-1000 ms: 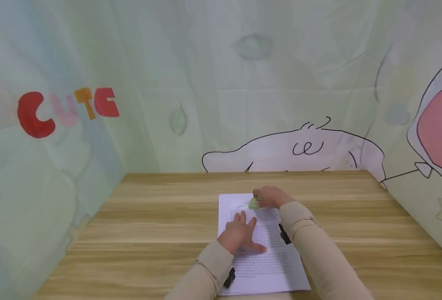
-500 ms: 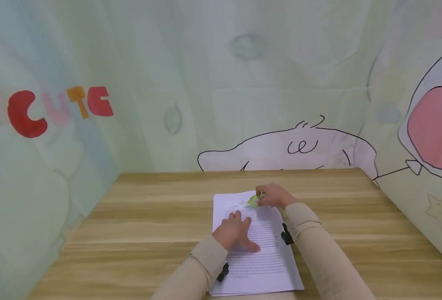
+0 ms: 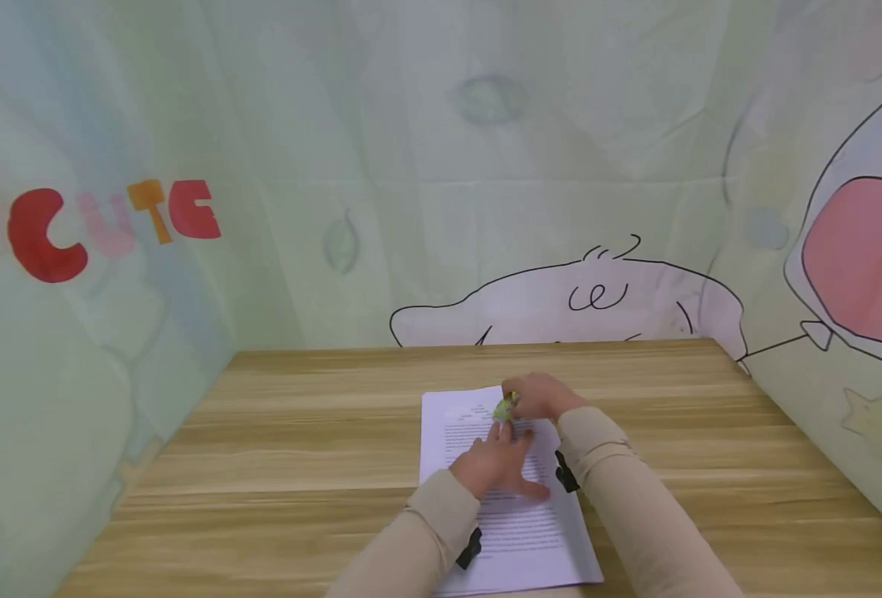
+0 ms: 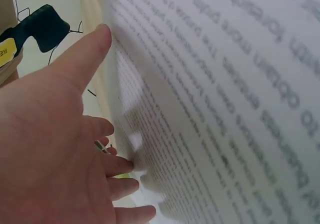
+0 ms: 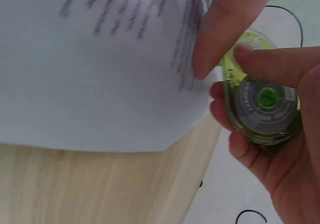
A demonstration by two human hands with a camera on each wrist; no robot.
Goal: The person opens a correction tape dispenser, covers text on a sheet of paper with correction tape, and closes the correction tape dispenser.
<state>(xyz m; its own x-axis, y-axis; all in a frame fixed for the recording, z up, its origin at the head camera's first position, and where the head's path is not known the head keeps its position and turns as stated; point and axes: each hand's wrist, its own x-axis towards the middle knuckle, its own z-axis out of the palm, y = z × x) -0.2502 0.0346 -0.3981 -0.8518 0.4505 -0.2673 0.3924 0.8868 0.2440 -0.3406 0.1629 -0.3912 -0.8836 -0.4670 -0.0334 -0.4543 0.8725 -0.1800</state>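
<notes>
A printed paper sheet [image 3: 519,552], on what looks like a stack, lies on the wooden table. My left hand [image 3: 497,469] rests spread on the text, fingers pointing to the sheet's top; in the left wrist view its fingertips [image 4: 127,188] touch the page. My right hand [image 3: 541,397] grips a clear green correction tape dispenser [image 5: 262,94] at the sheet's upper part, thumb on its side and fingers curled round it. The dispenser's tip is hidden in the right wrist view by a finger [image 5: 220,34] on the paper. The left fingertips lie just below the dispenser in the head view.
The wooden table [image 3: 299,440] extends on both sides of the sheet. A patterned curtain [image 3: 299,249] with cartoon drawings stands behind and beside it. Dark wrist straps [image 3: 566,473] sit near the sheet's edges.
My left hand has slid right and up the page, closer to the dispenser. The right hand with the dispenser shifted slightly. The head view has turned a little to the right.
</notes>
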